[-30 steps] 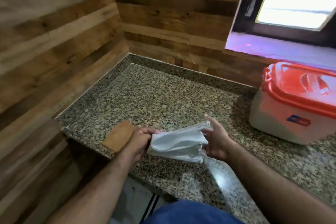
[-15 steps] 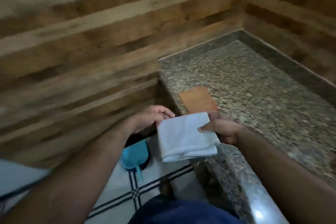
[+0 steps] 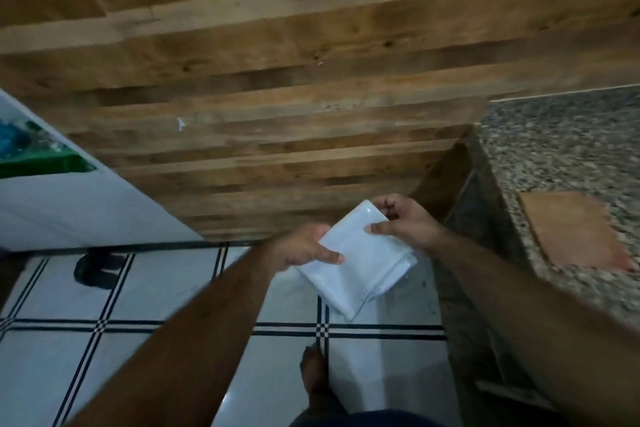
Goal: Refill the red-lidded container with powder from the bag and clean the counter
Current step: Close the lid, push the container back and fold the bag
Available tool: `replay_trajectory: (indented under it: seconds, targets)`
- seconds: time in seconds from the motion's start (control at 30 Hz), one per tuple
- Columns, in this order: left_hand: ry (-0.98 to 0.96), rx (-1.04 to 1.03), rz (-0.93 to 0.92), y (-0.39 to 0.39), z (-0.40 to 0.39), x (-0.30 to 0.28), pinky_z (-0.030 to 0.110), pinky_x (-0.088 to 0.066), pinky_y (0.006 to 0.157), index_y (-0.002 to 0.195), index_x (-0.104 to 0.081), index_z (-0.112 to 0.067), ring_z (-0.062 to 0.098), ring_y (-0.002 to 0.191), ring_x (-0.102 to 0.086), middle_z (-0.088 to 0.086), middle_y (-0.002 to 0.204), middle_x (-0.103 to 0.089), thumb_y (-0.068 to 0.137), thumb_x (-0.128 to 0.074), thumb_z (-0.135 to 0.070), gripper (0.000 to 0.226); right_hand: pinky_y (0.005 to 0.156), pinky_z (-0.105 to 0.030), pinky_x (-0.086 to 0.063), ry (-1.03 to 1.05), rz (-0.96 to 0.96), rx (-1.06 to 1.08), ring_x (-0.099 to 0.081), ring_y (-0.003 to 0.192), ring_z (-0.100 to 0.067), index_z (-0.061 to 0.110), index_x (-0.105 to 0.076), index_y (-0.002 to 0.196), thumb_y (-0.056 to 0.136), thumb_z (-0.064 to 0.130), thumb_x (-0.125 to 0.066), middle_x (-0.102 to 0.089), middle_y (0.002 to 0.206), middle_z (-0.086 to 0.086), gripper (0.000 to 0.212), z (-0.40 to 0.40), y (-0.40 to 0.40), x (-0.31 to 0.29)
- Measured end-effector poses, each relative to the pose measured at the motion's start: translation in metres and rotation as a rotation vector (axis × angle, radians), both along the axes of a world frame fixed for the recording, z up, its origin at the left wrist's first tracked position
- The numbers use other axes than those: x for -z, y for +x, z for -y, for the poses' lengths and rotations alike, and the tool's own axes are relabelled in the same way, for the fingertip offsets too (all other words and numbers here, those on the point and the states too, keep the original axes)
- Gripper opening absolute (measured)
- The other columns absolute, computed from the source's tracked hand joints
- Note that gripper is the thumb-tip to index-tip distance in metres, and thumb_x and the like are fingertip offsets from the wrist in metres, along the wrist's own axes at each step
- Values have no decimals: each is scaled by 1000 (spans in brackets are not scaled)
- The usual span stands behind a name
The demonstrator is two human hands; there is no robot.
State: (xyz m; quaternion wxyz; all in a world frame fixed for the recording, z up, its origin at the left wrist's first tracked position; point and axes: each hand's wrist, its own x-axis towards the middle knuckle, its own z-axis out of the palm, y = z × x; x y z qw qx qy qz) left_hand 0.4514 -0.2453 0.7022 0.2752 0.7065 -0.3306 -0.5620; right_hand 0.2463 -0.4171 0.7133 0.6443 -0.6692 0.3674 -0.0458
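Holding the folded white bag (image 3: 360, 263) off the desk (image 3: 561, 149), above the tiled floor (image 3: 173, 288), both hands pinched it. The left hand (image 3: 301, 250) had thumb on top at the near-left edge; the right hand (image 3: 405, 222) clasped the far corner. It looked empty, light, limp and probably slick, though blur left the material uncertain. Edge grips suited it; a loose fold could slip. The red-lidded container was out of view. A brown board (image 3: 575, 232) lay on the desk.
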Motion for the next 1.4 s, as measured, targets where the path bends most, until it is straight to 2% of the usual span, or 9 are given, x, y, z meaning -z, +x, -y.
replay_trajectory:
  seconds: [0.1,0.2,0.37,0.63,0.8,0.97,1.13,1.23,1.4]
  targets:
    - [-2,-236,-78,44,-29,52,41,-65,96,129,-74,-14,26,111,-78,6,122,-81,88,-91,-19,45,78,-32,-66,-14,-102,114,-77,99,-29,14,-72,115,89,28,-87,-78,107,-9,33,-8,43,49]
    - [-9,-500,-105,84,-52,109,49,-66,93,126,-74,-11,35,111,-78,13,120,-81,90,-88,-15,39,57,-7,-49,15,-278,205,-68,82,-4,10,-68,113,103,26,-71,-70,97,1,19,-22,66,110]
    - [65,-720,-84,136,-59,204,42,-66,85,125,-74,-8,32,104,-79,13,116,-81,90,-88,-15,39,67,-29,-49,105,-550,215,-58,74,-15,13,-71,114,104,35,-67,-69,97,-11,24,-38,73,246]
    - [214,-676,20,162,-50,359,39,-64,85,124,-76,-8,26,97,-77,9,111,-81,88,-89,-18,39,62,-29,-44,342,-732,346,-53,65,-16,17,-62,106,99,23,-74,-58,81,-5,15,-63,114,438]
    - [267,-745,20,141,-49,438,24,-60,73,123,-75,-9,16,86,-72,4,105,-78,91,-84,-10,33,61,-28,-46,497,-783,259,-60,78,-16,13,-51,139,83,37,-90,-61,108,-11,72,-80,130,547]
    - [270,-832,-98,109,-58,479,40,-62,91,129,-72,-11,27,107,-76,9,118,-80,87,-88,-19,45,74,-32,-50,609,-726,356,-61,81,-21,-2,-68,120,84,28,-90,-71,100,-15,52,-90,140,580]
    - [183,-915,-224,103,-35,461,57,-60,103,133,-69,-5,38,118,-74,18,127,-77,87,-86,-18,51,61,-27,-45,393,-701,425,-55,68,-17,14,-65,104,98,30,-71,-59,77,-1,18,-76,116,550]
    - [143,-839,-154,109,1,448,51,-63,97,131,-69,-5,32,111,-76,15,121,-78,91,-83,-16,44,58,-23,-45,304,-724,556,-63,75,-18,16,-66,111,98,31,-72,-64,86,0,21,-61,79,533]
    - [140,-386,226,105,83,463,39,-60,93,133,-67,-21,26,113,-69,5,121,-72,101,-70,-22,32,91,-39,-55,346,-675,851,-70,104,-27,21,-66,115,98,24,-74,-70,101,1,18,-45,17,537]
